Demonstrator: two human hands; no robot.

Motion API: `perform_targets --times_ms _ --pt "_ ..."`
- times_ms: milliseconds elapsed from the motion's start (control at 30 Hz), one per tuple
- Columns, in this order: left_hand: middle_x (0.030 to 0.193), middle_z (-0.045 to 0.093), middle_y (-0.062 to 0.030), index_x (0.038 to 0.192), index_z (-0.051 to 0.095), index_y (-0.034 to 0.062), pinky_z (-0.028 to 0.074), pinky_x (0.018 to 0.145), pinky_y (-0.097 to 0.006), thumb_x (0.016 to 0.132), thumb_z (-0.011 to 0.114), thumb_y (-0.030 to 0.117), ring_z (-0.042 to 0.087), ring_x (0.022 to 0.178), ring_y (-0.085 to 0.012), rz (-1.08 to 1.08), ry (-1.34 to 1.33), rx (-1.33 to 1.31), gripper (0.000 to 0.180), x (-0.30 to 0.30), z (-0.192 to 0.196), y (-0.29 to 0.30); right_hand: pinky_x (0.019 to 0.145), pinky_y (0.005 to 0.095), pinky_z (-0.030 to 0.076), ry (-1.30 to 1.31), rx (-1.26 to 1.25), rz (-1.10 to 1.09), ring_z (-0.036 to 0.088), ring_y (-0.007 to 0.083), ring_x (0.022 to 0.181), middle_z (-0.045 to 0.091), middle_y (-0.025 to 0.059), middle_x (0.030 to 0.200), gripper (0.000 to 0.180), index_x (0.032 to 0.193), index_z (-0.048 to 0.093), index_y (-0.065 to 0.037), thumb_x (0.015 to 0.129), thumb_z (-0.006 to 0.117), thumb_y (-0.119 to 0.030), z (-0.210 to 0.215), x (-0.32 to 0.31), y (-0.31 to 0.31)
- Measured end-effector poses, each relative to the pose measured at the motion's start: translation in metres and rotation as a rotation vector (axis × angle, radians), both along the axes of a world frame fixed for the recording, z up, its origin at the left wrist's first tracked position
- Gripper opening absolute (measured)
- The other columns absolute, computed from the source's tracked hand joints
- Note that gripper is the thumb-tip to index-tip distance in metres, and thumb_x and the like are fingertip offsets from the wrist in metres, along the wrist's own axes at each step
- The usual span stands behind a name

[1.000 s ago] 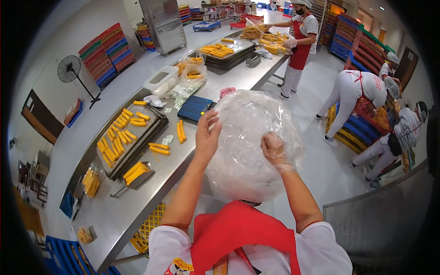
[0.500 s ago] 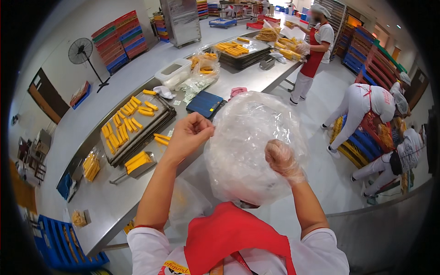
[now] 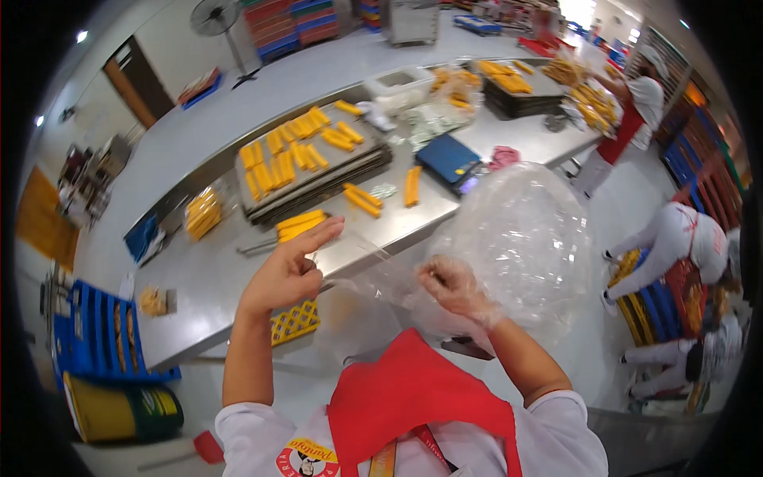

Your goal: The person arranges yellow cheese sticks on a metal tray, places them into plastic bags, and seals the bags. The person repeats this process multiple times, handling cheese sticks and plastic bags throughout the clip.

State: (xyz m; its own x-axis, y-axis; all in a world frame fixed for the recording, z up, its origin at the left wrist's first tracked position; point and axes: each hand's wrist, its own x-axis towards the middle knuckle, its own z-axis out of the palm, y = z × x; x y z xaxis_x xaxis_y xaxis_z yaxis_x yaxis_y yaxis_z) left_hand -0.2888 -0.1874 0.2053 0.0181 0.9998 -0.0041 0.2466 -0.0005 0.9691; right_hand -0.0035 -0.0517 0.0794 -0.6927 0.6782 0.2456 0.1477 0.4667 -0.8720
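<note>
By the surface [image 3: 195, 290], gripping plastic [image 3: 420, 312] in right hand [image 3: 455, 288], holding left hand [image 3: 280, 277] apart, grip unclear; seeing some yellow sticks [image 3: 204, 215] bagged, many left loose.

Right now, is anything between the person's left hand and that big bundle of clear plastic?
Yes. In this view, loose clear film and the gloved right hand lie between the left hand and the bundle's lower left side.

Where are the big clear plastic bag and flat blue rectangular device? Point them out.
Big clear plastic bag [image 3: 524, 246], head view: its bulging middle.
Flat blue rectangular device [image 3: 447, 159], head view: its top.
</note>
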Motion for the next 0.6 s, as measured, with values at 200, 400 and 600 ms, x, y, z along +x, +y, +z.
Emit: perform_targets --times_ms 200,400,600 --pt "0.144 0.054 -0.0167 0.139 0.056 0.0023 0.053 0.078 -0.03 0.069 0.059 -0.002 0.066 0.094 -0.0216 0.255 0.339 -0.142 0.069 -0.044 -0.066 -0.039 0.061 0.0252 0.04 0.313 -0.816 0.082 0.051 0.0094 0.069 0.06 -0.0002 0.081 0.027 0.095 0.068 -0.002 0.095 0.064 -0.029 0.084 -0.144 -0.033" --pt "0.103 0.07 -0.0119 0.128 0.06 -0.0021 0.051 0.064 -0.03 0.071 0.064 0.003 0.061 0.069 -0.0134 0.345 0.253 -0.173 0.058 -0.08 -0.051 -0.052 0.074 0.0294 0.045 0.33 -0.754 0.281 0.056 0.0117 0.08 0.061 0.0016 0.083 0.031 0.095 0.066 -0.001 0.1 0.054 -0.03 0.104 -0.25 -0.089" --pt "0.111 0.069 -0.0119 0.131 0.06 -0.0011 0.049 0.058 -0.028 0.07 0.061 0.001 0.06 0.064 -0.0127 0.376 0.146 -0.194 0.06 -0.143 -0.04 -0.08 0.086 0.033 0.046 0.482 -0.757 0.324 0.059 0.0165 0.089 0.064 0.0055 0.088 0.033 0.097 0.066 -0.001 0.102 0.051 -0.03 0.107 -0.312 -0.094"
